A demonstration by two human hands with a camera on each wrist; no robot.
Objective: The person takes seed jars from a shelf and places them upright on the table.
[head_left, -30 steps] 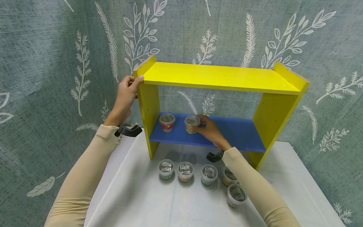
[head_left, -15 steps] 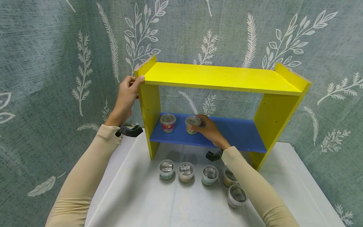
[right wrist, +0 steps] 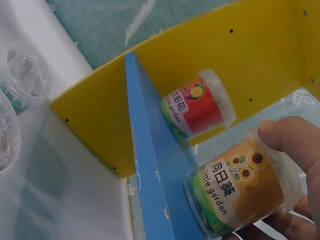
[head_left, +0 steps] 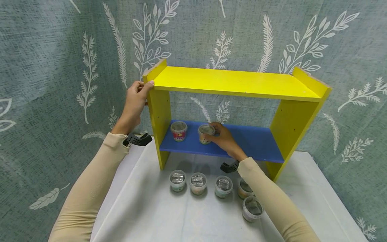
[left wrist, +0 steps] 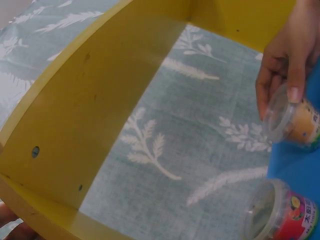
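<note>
My right hand (head_left: 225, 139) grips a small clear plastic tub with an orange sunflower label (right wrist: 245, 187). That tub stands on the blue lower shelf (head_left: 251, 139) of a yellow shelf unit (head_left: 235, 80). To its left on the same shelf is a tub with a red flower label (head_left: 178, 131), apart from it. My left hand (head_left: 134, 104) holds the upper left corner of the unit, thumb on the front edge and fingers round the outer side. In the left wrist view only some of its fingertips (left wrist: 17, 230) show past the yellow panel.
On the white table (head_left: 151, 215) before the unit stand several more lidded tubs, among them a left one (head_left: 177, 180), a middle one (head_left: 223, 186) and a front right one (head_left: 252, 208). My right forearm partly covers another tub (head_left: 244, 189). Leaf-patterned cloth (head_left: 193, 33) hangs behind.
The right hand and the sunflower tub have shifted very slightly to the right along the blue shelf. My left hand stays on the unit's corner.
</note>
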